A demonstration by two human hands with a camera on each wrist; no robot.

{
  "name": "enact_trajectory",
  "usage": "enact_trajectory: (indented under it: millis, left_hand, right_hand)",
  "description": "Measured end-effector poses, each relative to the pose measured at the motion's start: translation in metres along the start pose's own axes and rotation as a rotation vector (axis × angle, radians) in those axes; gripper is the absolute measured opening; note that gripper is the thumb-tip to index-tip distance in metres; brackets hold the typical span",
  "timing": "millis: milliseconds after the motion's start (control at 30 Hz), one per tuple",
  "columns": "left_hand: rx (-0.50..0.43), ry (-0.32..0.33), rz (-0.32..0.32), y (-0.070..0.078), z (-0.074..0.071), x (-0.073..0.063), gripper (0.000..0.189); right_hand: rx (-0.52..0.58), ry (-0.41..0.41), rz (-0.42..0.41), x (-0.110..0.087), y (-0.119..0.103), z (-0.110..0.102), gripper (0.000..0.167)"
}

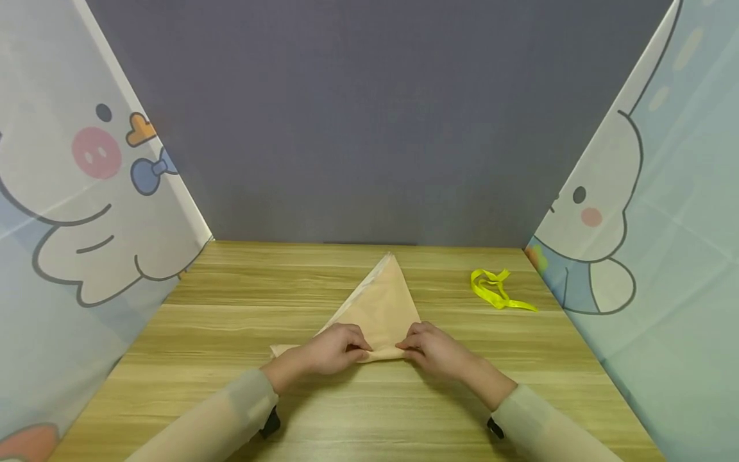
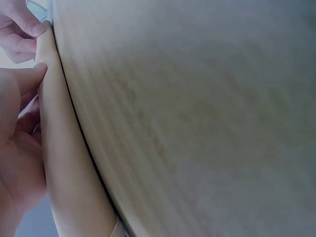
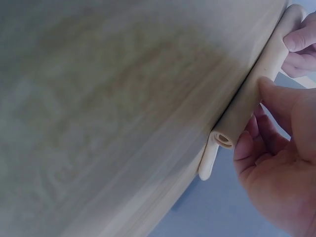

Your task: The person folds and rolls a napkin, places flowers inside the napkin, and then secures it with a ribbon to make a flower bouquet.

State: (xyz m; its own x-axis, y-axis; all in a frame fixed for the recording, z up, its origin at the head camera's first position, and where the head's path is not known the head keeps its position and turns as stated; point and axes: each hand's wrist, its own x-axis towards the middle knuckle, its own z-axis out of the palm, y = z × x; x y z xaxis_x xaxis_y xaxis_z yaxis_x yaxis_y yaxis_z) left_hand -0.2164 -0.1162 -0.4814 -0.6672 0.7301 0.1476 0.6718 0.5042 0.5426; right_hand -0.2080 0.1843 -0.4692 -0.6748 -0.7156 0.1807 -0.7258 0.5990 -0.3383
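A peach-coloured cloth napkin (image 1: 383, 305) lies folded into a triangle, its tip pointing away from me and a paler edge showing along its left slope. The near edge is rolled into a thin tube. My left hand (image 1: 335, 348) pinches this roll left of the middle, thumb on the near side. Close to the right end, my right hand (image 1: 434, 351) grips the same roll between thumb and fingers. The right wrist view shows the spiral end of the rolled napkin (image 3: 223, 139), with a flat layer jutting out below. A corner of cloth sticks out past my left wrist.
A loosely looped yellow ribbon (image 1: 498, 296) lies at the right rear of the wood-grain table (image 1: 248, 289). A grey panel (image 1: 369, 128) stands behind the table. Cartoon-printed cloths (image 1: 104, 237) hang at both sides.
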Motion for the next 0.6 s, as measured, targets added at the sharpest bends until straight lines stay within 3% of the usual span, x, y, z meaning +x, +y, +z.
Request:
enact_trajectory:
  millis: [267,433,600]
  left_hand:
    - [-0.13,-0.006,-0.169,-0.0003,-0.0027,0.0021,0.018]
    - [-0.195,0.009,-0.171,0.0002,-0.0037,0.0046,0.01]
    - [-0.177,0.022,-0.168,-0.0021,-0.0019,0.0066,0.008]
  right_hand:
    - [0.018,-0.002,0.025,0.0051,0.0037,0.0016,0.017]
    - [0.086,0.009,0.053,0.0086,0.0044,0.0008,0.016]
    - [0.103,0.042,0.041,0.0078,0.0056,0.0012,0.013]
